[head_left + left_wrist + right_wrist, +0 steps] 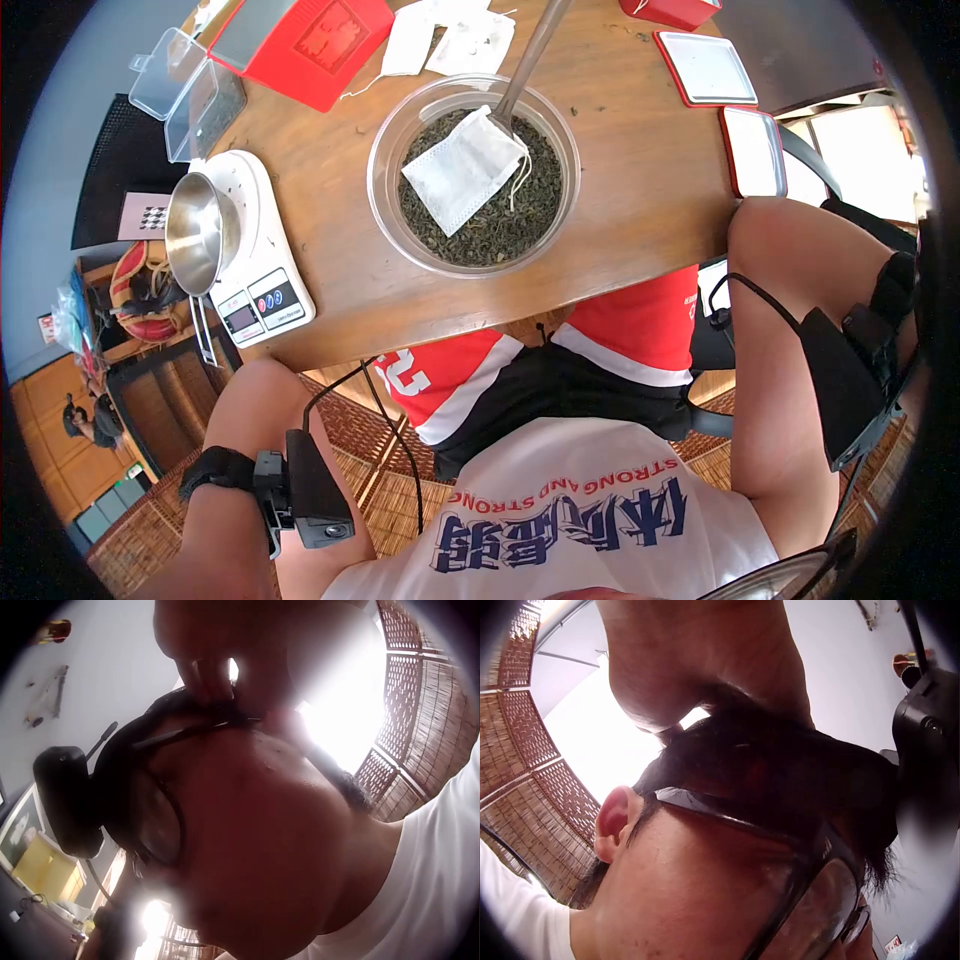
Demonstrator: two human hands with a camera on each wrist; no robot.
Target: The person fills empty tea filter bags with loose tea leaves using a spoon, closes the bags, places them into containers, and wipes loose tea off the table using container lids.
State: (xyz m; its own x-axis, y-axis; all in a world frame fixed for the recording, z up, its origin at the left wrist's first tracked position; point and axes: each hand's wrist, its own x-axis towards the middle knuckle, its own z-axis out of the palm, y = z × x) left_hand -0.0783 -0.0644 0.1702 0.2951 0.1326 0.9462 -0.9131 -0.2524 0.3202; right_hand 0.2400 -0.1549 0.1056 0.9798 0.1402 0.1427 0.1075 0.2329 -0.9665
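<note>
Both hands are raised to the person's head, outside the head view. In the left wrist view the left hand (232, 637) touches the head near the dark strap and glasses (157, 817); its fingertips are hidden. The right hand (705, 656) rests against the dark hair (757, 765) in the right wrist view, its fingertips out of sight. On the wooden table (330, 150), a clear round bowl (378, 195) holds dark dried leaves (480, 240). A white mesh pouch (460, 175) with a string lies on them, beside a brown handle (532, 62) leaning out of the bowl.
A white scale (262, 215) with a metal pan (195, 232) stands left of the bowl. Behind are an open clear box (205, 105), a red box (320, 45) and white pouches (470, 42). Two white-and-red trays (705, 68) lie at the right.
</note>
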